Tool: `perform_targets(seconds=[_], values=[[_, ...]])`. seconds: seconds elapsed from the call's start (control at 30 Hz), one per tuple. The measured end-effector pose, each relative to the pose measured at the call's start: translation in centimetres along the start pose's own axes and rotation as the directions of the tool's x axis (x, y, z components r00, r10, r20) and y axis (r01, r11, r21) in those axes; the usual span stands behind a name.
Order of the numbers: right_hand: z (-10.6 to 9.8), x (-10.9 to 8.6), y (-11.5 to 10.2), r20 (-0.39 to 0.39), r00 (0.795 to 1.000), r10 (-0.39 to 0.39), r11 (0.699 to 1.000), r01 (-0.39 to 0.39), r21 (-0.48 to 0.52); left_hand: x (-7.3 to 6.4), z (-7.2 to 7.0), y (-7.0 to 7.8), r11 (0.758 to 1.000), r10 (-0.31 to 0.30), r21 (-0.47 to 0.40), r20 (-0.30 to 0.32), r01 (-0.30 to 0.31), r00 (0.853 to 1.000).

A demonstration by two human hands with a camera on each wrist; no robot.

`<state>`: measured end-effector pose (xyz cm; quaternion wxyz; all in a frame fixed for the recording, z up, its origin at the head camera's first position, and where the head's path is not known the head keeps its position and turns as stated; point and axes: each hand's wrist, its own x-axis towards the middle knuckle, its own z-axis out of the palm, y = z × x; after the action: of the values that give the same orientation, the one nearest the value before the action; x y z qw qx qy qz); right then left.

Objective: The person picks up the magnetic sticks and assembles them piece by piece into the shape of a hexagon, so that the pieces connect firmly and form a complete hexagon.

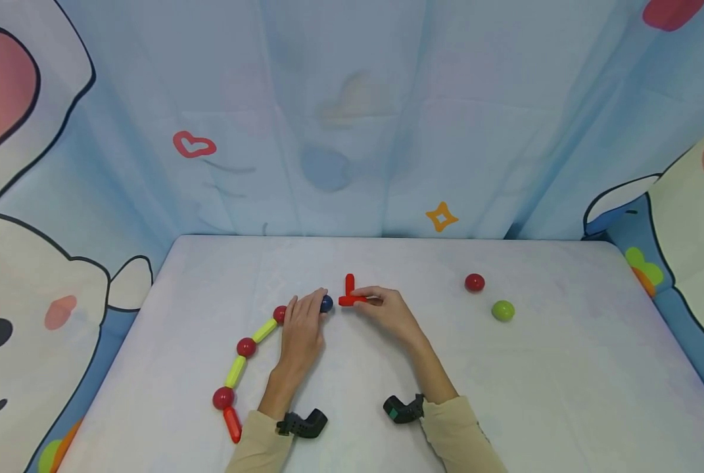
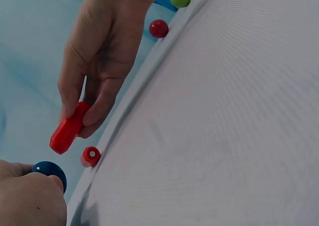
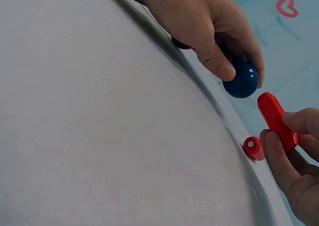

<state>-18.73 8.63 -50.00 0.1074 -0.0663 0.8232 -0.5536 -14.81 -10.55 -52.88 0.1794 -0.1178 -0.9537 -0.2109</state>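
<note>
In the head view my left hand (image 1: 301, 335) holds a dark blue ball (image 1: 327, 303) between thumb and fingers. My right hand (image 1: 392, 316) pinches a red magnetic rod (image 1: 348, 301) and points one end toward that ball; a small gap separates them in the right wrist view. Just behind the pinched rod, a second red rod (image 1: 350, 282) lies on the table, its round metal end showing in both wrist views. A chain of red balls (image 1: 246, 347) and yellow-green rods (image 1: 235, 372) curves from beneath my left hand toward the front, ending in another red rod (image 1: 232, 425).
On the right part of the white table (image 1: 564, 368) sit a loose red ball (image 1: 474, 282) and a green ball (image 1: 503, 311). A light blue printed curtain (image 1: 352, 164) hangs along the table's back edge. Both wrists wear black cameras.
</note>
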Motion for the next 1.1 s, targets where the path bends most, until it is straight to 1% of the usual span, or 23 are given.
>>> perform_targets(seconds=[0.1, 0.3, 0.53, 0.73, 0.87, 1.0, 1.1], values=[[0.2, 0.0, 0.0, -0.001, 1.000, 0.003, 1.000, -0.003, -0.005, 0.0, -0.1, 0.0, 1.000, -0.002, 0.004, 0.001, 0.002, 1.000], [1.0, 0.1, 0.2, -0.020, 0.999, 0.032, 0.999, -0.032, -0.001, 0.0, 0.0, 0.1, 1.000, -0.001, 0.013, 0.001, 0.001, 1.000], [1.5, 0.0, 0.0, -0.029, 1.000, 0.012, 1.000, -0.012, -0.009, 0.0, 0.2, -0.1, 1.000, 0.013, 0.017, -0.001, -0.013, 1.000], [1.5, 0.0, -0.1, -0.039, 0.999, 0.002, 1.000, -0.003, -0.029, 0.0, 0.1, -0.1, 1.000, 0.028, -0.001, -0.018, -0.028, 0.999], [1.4, -0.1, -0.1, -0.028, 1.000, -0.003, 0.999, 0.002, -0.043, 0.0, 0.1, 0.0, 0.999, 0.034, 0.001, -0.041, -0.035, 0.999], [1.4, -0.2, -0.4, -0.007, 1.000, -0.007, 0.999, 0.007, -0.047, -0.1, 0.0, 0.0, 0.999, 0.030, 0.022, -0.066, -0.028, 0.997], [1.5, -0.2, -0.4, 0.010, 1.000, -0.016, 0.999, 0.016, -0.044, -0.1, 0.0, 0.0, 0.999, 0.022, 0.030, -0.073, -0.020, 0.997]])
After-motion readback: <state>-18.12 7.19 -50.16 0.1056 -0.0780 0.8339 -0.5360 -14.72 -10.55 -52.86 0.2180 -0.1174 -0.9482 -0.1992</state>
